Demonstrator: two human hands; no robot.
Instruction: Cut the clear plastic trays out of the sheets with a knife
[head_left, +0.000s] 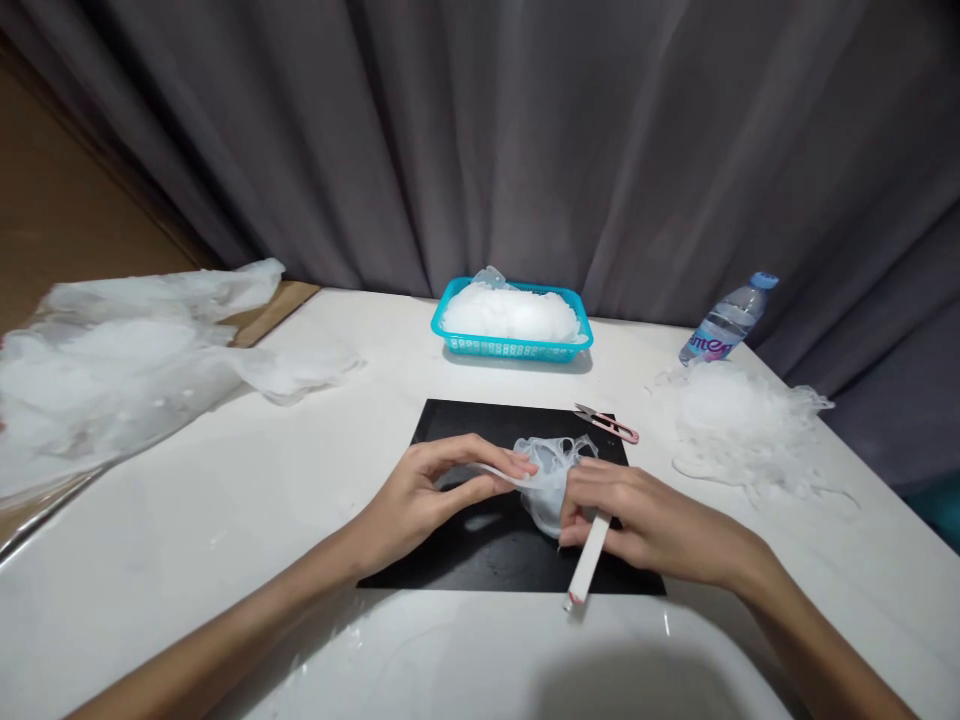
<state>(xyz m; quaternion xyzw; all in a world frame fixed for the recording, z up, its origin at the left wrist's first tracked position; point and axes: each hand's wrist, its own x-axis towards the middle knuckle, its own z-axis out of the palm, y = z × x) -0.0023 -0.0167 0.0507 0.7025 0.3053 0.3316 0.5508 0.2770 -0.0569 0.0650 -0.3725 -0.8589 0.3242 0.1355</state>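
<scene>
Over a black mat [480,555], my left hand [450,480] pinches the left edge of a translucent whitish piece [546,490] between thumb and fingers. My right hand [630,510] is closed at the right side of the same piece, its fingers curled. A flat white stick [589,562] with a reddish mark near its lower end sticks out below the right palm, held in that hand. The right fingertips are partly hidden. Small scissors [607,423] with pink handles lie at the mat's upper right corner.
A blue basket [510,349] holding white material stands at the back. At the right are a tilted water bottle [724,320] and a heap of translucent scraps [739,420]. More white pieces [127,375] lie on plastic and cardboard at the left. A grey curtain hangs behind.
</scene>
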